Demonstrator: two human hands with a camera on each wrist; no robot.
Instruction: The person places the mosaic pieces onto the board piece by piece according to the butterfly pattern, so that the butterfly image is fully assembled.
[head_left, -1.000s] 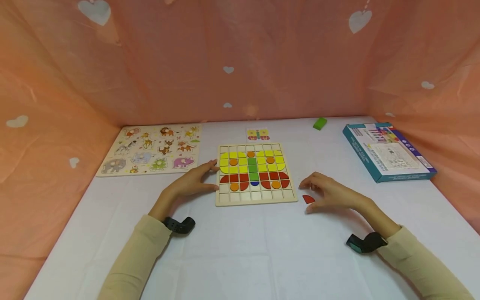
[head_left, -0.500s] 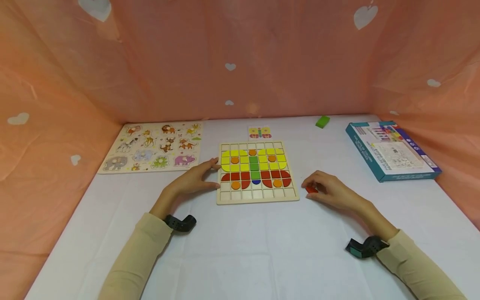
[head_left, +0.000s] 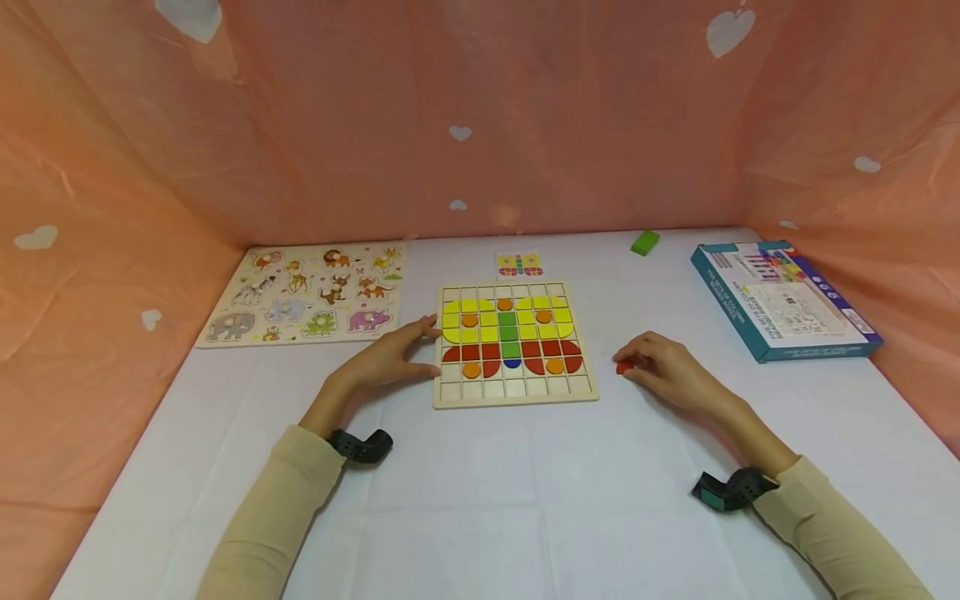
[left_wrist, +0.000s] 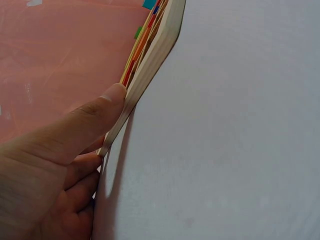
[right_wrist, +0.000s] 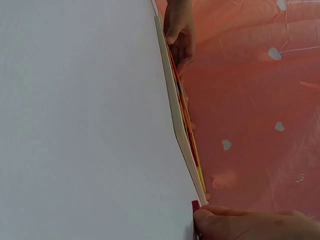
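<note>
A square wooden grid board (head_left: 517,392) lies flat mid-table, bearing yellow, red, orange, green and blue pieces in a butterfly pattern. My left hand (head_left: 387,358) rests against its left edge, thumb and forefinger spread along the rim. In the left wrist view the thumb (left_wrist: 100,117) touches the board's side. To the right of the board, my right hand (head_left: 671,373) pinches a small red piece (head_left: 624,367) between thumb and fingers, partly covered by them. The right wrist view shows this red piece on its edge in the pinch, near the board's corner.
A small butterfly pattern card (head_left: 519,265) lies behind the board. An animal puzzle board (head_left: 348,292) is at the back left. At the right are a green block (head_left: 645,243) and a teal-edged box (head_left: 787,304). Pink cloth (head_left: 480,108) encloses the back and sides.
The right hand has closed on the red piece that lay on the table and moved it slightly back. The left hand stays at the board's edge; the head view has shifted a little.
</note>
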